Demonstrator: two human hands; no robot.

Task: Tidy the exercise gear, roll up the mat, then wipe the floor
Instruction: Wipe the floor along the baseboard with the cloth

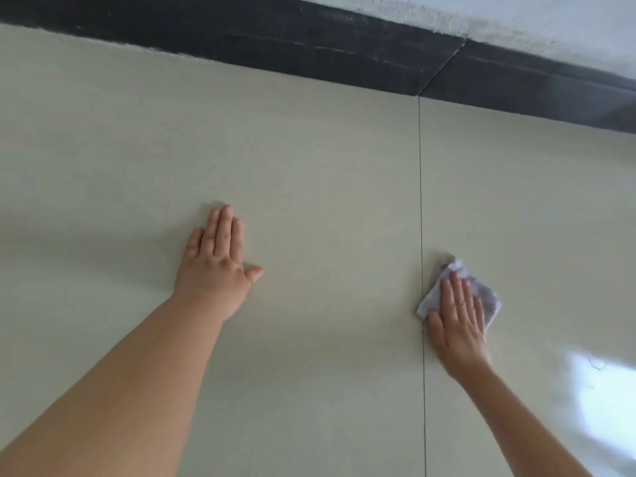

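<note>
Left hand (216, 266) lay flat on the floor (309, 201), fingers straight, holding nothing, right hand (456, 321) pressed the cloth (481, 290) down, fingers straight, just right of the tile seam (420, 201), near the dark skirting (344, 56).

Floor (309, 166) open between left hand (215, 266) and right hand (457, 325). 2 blockers only: left hand flat on the tile, right hand flat on cloth (481, 287) (just right of the grout line (420, 201)). Far limit: dark skirting (309, 53) along the wall (516, 15).
</note>
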